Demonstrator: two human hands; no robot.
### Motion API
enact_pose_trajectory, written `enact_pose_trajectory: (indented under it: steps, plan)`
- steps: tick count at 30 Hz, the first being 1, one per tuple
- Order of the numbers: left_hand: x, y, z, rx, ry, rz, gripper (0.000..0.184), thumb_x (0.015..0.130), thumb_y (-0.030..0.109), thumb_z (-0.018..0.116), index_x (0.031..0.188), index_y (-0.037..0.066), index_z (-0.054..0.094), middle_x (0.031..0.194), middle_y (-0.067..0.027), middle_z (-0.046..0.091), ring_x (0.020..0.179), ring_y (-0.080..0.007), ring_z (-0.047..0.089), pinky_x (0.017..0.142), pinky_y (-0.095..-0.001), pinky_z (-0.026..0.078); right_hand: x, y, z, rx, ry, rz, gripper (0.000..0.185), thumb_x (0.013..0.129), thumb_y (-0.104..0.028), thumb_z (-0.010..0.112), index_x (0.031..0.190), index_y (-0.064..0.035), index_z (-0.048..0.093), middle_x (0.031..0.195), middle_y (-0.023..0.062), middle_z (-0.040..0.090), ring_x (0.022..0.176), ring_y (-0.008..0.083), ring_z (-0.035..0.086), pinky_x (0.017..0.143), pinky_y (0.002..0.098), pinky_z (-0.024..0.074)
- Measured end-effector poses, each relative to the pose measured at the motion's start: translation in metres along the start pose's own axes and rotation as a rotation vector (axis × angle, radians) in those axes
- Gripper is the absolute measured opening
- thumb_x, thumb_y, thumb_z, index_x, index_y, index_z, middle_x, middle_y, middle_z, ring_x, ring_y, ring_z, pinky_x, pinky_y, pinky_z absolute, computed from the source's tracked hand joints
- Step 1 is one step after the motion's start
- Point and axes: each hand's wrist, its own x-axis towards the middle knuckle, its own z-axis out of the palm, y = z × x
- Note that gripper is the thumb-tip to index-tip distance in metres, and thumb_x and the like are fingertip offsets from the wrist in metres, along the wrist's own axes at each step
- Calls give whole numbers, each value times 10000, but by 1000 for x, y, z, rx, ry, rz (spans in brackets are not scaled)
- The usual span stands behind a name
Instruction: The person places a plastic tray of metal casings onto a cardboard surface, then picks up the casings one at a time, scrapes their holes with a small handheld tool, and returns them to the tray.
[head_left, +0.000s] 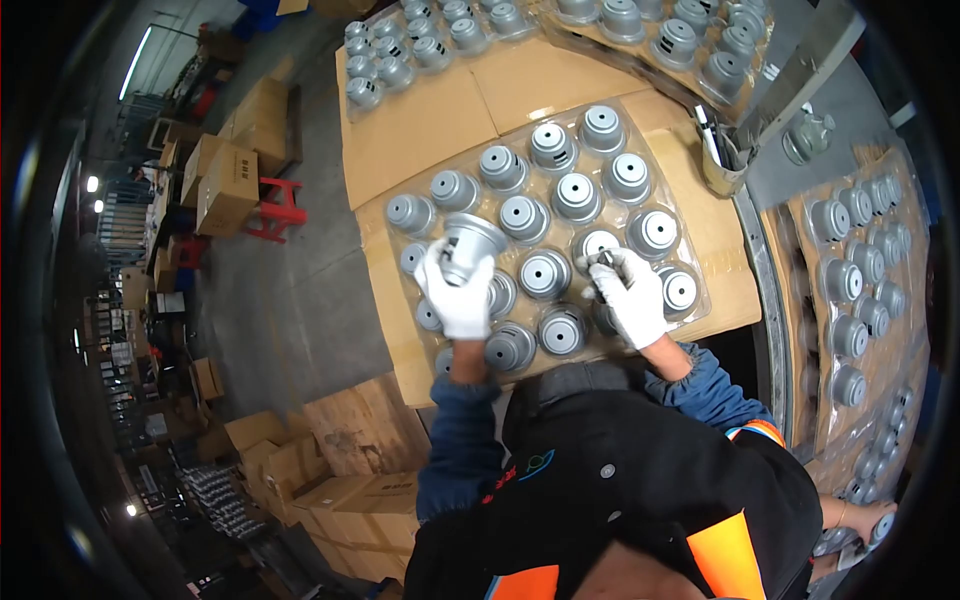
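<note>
My left hand (457, 300), in a white glove, is closed around a grey metal cup-shaped housing (474, 238). It holds the housing tilted and lifted above the left side of a clear plastic tray (388, 235). My right hand (634, 298), also gloved in white, pinches a small dark object (602, 262), whose kind I cannot make out. That hand hovers over the right part of the tray, partly covering the housings beneath. Rows of similar grey housings (545, 273) stand in the tray, most showing a round top with a dark centre hole.
Cardboard (420, 150) lies under the tray. More filled trays stand at the back and on the right (850, 280). A holder with pens (722, 170) sits beside a metal post (805, 70). Another person's hand (862, 520) touches a housing at lower right. Cartons (228, 185) and a red stool (275, 210) are left.
</note>
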Motion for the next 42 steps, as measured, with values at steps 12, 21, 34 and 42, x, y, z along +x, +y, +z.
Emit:
enact_pose_trajectory:
  steps: [12, 21, 34, 42]
  plan:
    - [88, -64, 40, 982, -826, -94, 781, 599, 283, 716, 1317, 202, 418, 1291, -192, 399, 1118, -399, 482, 943, -442, 436, 2, 16, -29, -211, 70, 56, 158, 882, -94, 564, 960, 39, 596, 814, 85, 666, 590, 104, 600, 554, 232, 460]
    - [73, -46, 109, 780, -981, 76, 814, 582, 307, 733, 1320, 154, 425, 1349, -192, 384, 1211, -369, 439, 1008, -398, 396, 14, 17, -25, -197, 9, -13, 221, 863, -92, 585, 1041, 33, 623, 802, 90, 665, 572, 108, 607, 534, 243, 465]
    - [82, -62, 33, 840, -593, -88, 587, 627, 281, 744, 1165, 134, 559, 1172, -169, 514, 1062, -349, 535, 900, -433, 458, 18, 7, -28, -387, -216, -114, 297, 882, -63, 538, 1176, -52, 571, 916, 118, 638, 733, 167, 634, 650, 284, 500]
    - [3, 20, -22, -426, -294, -198, 623, 638, 178, 726, 1183, -16, 493, 1145, -137, 518, 1046, -235, 526, 884, -350, 457, 23, -20, -6, -732, -102, -443, 209, 866, -247, 569, 994, -86, 601, 837, 132, 625, 786, 331, 604, 652, 417, 489]
